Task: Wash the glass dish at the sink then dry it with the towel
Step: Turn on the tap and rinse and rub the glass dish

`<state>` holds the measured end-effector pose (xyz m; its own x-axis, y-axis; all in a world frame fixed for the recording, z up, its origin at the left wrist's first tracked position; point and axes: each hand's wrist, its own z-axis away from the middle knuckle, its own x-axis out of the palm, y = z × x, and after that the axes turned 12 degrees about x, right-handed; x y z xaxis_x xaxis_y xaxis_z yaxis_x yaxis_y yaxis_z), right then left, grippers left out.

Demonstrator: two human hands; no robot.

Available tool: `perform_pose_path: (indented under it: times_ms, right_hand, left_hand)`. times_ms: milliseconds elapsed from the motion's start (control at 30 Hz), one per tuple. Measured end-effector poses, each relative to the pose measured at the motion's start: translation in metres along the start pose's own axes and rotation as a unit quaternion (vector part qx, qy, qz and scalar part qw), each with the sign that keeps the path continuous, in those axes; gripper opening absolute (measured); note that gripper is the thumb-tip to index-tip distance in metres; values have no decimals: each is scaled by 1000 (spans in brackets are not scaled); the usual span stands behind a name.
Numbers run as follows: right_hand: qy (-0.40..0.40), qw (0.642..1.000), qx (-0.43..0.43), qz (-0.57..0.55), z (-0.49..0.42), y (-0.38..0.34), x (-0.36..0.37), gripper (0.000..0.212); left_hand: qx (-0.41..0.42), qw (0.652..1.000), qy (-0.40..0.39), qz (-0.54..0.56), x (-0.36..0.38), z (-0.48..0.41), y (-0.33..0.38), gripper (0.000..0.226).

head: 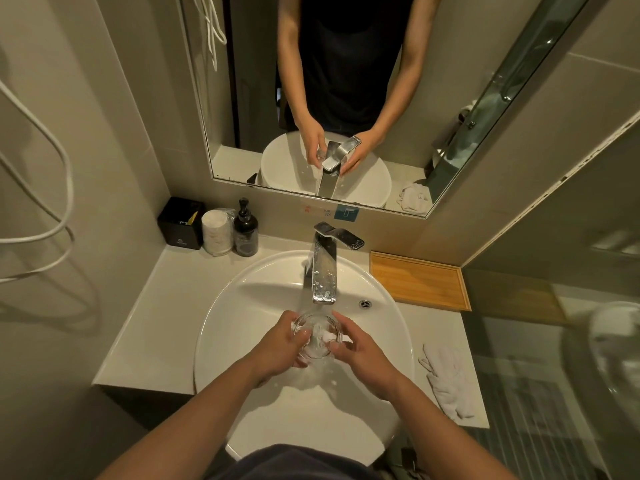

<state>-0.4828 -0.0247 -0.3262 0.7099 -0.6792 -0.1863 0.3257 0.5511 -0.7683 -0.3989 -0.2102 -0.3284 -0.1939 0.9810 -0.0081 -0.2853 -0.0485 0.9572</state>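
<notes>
1. Left hand [277, 344] fingers [302, 336] and right hand [360, 351] fingers [337, 346] clamped on the glass dish [317, 336], one hand each side.
2. Dish sits over the white sink [221, 327] bowl, just below the chrome tap [325, 271] spout; water splashing in it.
3. Towel [448, 386] crumpled on the white bench [145, 334], right of sink.
4. Wooden tray [419, 280] back right; black box [180, 223], wrapped cups [216, 232], pump bottle [246, 230] back left.
5. Mirror [263, 81] above, beige tiled walls.
</notes>
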Motion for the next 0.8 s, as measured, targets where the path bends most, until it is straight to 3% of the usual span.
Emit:
perform_pose_path:
  times_ms: [100,200,267,333,467,600,800]
  right_hand:
    - [144,973,-67,168,4,-17,-10,54]
    - [283,906,-219,227,13,-57,-17,54]
    - [325,855,-305,267,16,-87,-23,60]
    - [326,826,-320,330,17,-112,-26,68]
    - [277,821,-237,439,12,-124,-21,74]
    - [284,836,-227,411,15,-102,-17,71]
    - [283,848,-231,384,13,-81,-18,83]
  left_hand:
    - [0,1000,9,-18,-3,2,-2,23]
    - [-3,1000,12,-2,-6,1,-1,21]
    - [-6,1000,14,3,-6,0,-1,20]
    - [-5,1000,16,3,-5,-1,1,20]
    - [-13,1000,27,5,-4,-3,6,20]
    - [-17,999,37,11,-6,-3,9,18]
    - [-23,999,33,15,-4,-1,14,16]
